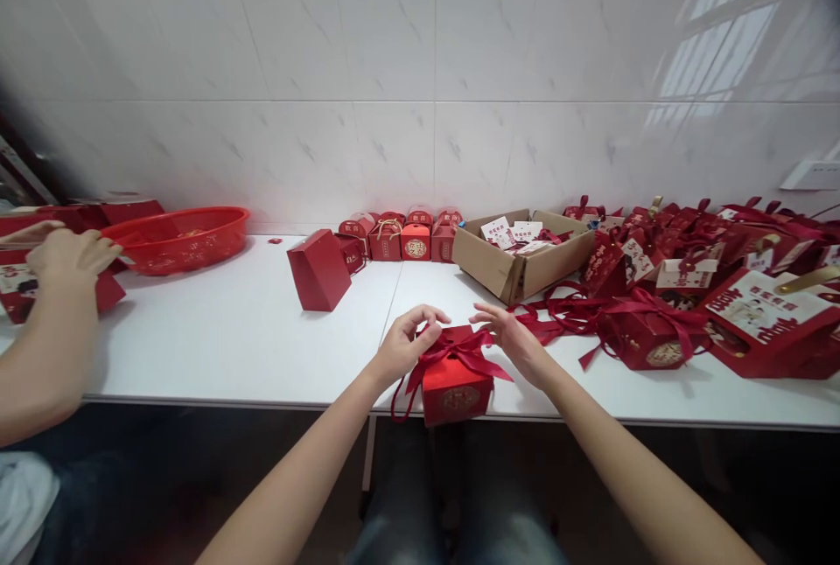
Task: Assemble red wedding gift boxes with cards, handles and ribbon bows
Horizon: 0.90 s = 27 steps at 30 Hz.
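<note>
A small red gift box [458,394] with a gold round emblem stands at the table's front edge. A dark red ribbon [463,346] is tied in a bow over its top, and a loop of cord hangs at its left side. My left hand [408,345] is curled at the bow's left loop, thumb and fingers around the ribbon. On the other side, my right hand [515,342] has its fingers stretched out beside the bow's right loop, holding nothing.
Right of me lie loose ribbons [557,316], a ribboned box [653,342] and many red gift boxes. Behind are a cardboard box [508,272] of cards and small red boxes [416,241]. Leftward stand a red box [319,272], a red basin [187,254] and a co-worker's hand [69,254].
</note>
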Each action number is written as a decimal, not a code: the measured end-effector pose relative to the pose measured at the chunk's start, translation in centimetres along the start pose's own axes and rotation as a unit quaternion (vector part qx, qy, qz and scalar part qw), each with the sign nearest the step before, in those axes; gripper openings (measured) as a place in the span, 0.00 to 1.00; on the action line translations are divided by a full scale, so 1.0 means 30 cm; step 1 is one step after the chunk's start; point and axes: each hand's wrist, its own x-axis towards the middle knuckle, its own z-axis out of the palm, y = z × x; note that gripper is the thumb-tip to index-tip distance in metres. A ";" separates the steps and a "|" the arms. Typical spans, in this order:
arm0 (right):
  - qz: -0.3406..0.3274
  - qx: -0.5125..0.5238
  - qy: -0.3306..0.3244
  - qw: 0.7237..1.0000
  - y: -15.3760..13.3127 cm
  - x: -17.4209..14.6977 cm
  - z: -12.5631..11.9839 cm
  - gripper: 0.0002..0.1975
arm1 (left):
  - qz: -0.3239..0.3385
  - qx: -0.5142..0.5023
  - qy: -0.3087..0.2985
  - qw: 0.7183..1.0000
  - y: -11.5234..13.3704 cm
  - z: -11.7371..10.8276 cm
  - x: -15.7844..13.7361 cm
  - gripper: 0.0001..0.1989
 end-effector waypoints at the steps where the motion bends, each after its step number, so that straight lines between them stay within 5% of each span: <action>1: -0.008 0.021 -0.035 0.999 0.017 -0.015 -0.006 0.40 | 0.009 -0.012 0.023 1.000 -0.008 -0.001 -0.006 0.15; 5: 0.006 -0.015 -0.167 0.986 0.039 -0.067 -0.003 0.61 | -0.017 -0.090 0.132 0.987 -0.049 0.023 -0.039 0.21; 9: 0.028 -0.077 -0.119 0.990 0.035 -0.092 0.029 0.54 | -0.083 -0.206 0.163 0.961 -0.086 0.088 -0.068 0.22; 12: 0.004 -0.087 -0.068 0.994 0.040 -0.123 0.024 0.46 | -0.098 -0.172 0.162 0.967 -0.116 0.116 -0.079 0.24; 16: 0.003 -0.137 0.097 0.986 0.019 -0.226 -0.069 0.41 | -0.096 0.012 0.181 0.979 -0.148 0.078 -0.101 0.23; 19: -0.025 -0.174 0.246 0.953 -0.046 -0.324 -0.196 0.36 | -0.106 0.114 0.175 0.972 -0.158 0.032 -0.125 0.22; 23: -0.140 -0.164 0.486 0.847 -0.172 -0.400 -0.394 0.32 | -0.108 0.141 0.178 0.968 -0.168 0.022 -0.138 0.20; 27: -0.223 -0.168 0.575 0.769 -0.227 -0.387 -0.547 0.31 | -0.104 0.159 0.172 0.967 -0.176 0.045 -0.129 0.21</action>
